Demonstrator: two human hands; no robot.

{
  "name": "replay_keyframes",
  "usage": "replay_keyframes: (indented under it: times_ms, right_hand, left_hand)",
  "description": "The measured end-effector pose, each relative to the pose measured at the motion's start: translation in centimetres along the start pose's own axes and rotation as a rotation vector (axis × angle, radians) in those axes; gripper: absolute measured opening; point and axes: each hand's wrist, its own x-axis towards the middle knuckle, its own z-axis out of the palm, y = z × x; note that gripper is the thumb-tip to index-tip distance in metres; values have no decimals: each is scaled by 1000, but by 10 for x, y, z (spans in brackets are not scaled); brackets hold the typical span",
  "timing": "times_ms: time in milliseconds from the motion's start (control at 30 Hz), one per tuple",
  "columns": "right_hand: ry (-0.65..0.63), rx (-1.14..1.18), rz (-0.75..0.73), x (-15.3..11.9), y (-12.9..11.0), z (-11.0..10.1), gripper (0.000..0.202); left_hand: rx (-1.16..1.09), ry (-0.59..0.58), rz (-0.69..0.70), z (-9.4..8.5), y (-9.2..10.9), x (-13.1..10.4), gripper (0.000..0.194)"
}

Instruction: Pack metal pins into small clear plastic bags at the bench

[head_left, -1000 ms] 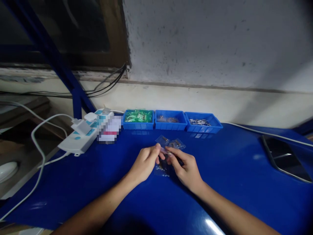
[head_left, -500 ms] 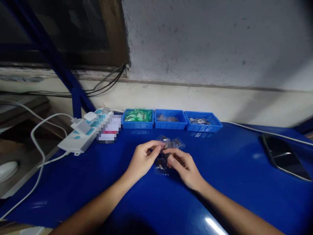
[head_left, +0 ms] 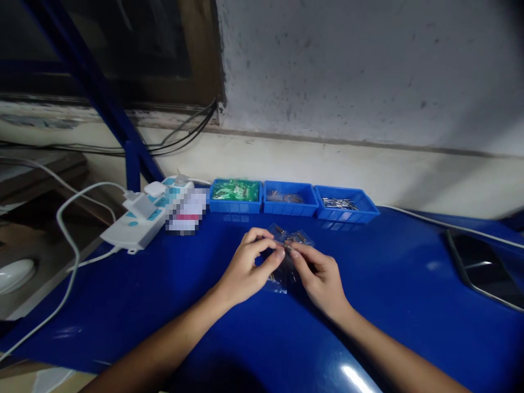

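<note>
My left hand (head_left: 249, 267) and my right hand (head_left: 323, 278) meet fingertip to fingertip over the blue table, both pinched on a small clear plastic bag (head_left: 288, 261). What the bag contains is too small to make out. Beneath and behind the fingers lie several more clear bags with small metal parts, one at the back (head_left: 302, 237) and one (head_left: 278, 284) partly under my left hand.
Three blue bins stand along the wall: one with green packets (head_left: 235, 206), one with small bagged pieces (head_left: 290, 208), one with metal pins (head_left: 347, 214). A power strip (head_left: 131, 232) and papers (head_left: 188, 215) are left, a phone (head_left: 485, 267) right.
My hands have come together at the fingertips, and the small bag between them now shows. The whole view has shifted slightly, so the bins appear a little further right.
</note>
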Motion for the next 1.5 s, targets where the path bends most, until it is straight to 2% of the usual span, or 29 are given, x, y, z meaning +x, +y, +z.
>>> replay_keyframes:
  times_ms: [100, 167, 233, 333, 433, 533, 633, 700, 800, 900, 967, 1100, 1200, 1333, 1433, 1500]
  right_hand:
    - [-50, -38, -95, -2, 0, 0, 23]
    - [-86, -61, -116, -2, 0, -1, 26]
    - [-124, -75, -109, -3, -2, -2, 27]
    - [-229, -72, -65, -2, -5, -4, 23]
    - [-313, -55, -6, -1, -7, -5, 26]
    - [-234, -37, 28, -1, -6, -5, 36]
    - [-133, -10, 40, 0, -5, -5, 47]
    - [-116, 11, 59, 1, -5, -4, 45]
    - [-75, 32, 91, 2, -6, -3, 31]
    - [6, 19, 84, 2, -5, -2, 22]
    - [32, -7, 49, 1, -3, -1, 17]
    - [8, -76, -58, -1, -1, -1, 10]
    - [5, -100, -92, -1, -1, -1, 12]
    - [-73, -66, 9, 0, -1, -3, 16]
    - [-173, 14, 79, 1, 0, -5, 19]
    - [-195, 48, 68, 2, -1, -6, 26]
  left_hand:
    - [-194, -39, -174, -1, -1, 3, 31]
    - [-300, -51, -249, 1, -3, 5, 26]
    - [-330, -31, -266, 2, -5, 5, 21]
    - [-241, 54, -191, 2, -6, 5, 17]
    - [-40, 119, -14, 1, -4, 3, 13]
    - [144, 114, 158, 2, 1, 0, 16]
    - [218, 87, 242, 4, 4, -3, 21]
    - [222, 78, 267, 4, 4, -3, 23]
    - [220, 61, 270, 4, 3, -4, 23]
    - [183, 19, 196, 4, 4, -4, 17]
    - [71, -14, 68, 4, 3, -3, 19]
    - [-222, -32, -273, 4, -2, 1, 44]
    - [-342, -52, -358, 3, -3, 4, 36]
    - [-295, -15, -276, 1, -1, 5, 23]
    - [-146, 31, -148, 2, -1, 2, 20]
    - [-52, 28, -38, 3, 0, 0, 16]
